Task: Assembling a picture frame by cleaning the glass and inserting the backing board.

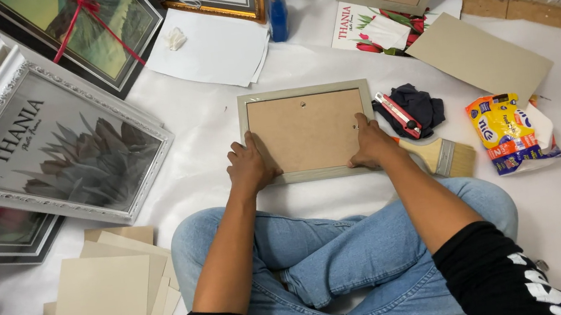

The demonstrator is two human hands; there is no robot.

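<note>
A small grey picture frame (303, 92) lies face down on the white floor sheet in front of my crossed legs, its brown backing board (306, 131) showing. My left hand (249, 163) presses on the frame's lower left corner. My right hand (370, 144) presses on the lower right corner, fingers on the backing board's edge. Both hands rest flat on the frame.
A paintbrush (443, 155), a red utility knife (398, 114) and a dark cloth (422, 106) lie right of the frame, a snack packet (508, 131) further right. Stacked framed pictures (55, 147) sit at left, loose boards (109, 306) at lower left, a blue bottle (277, 3) behind.
</note>
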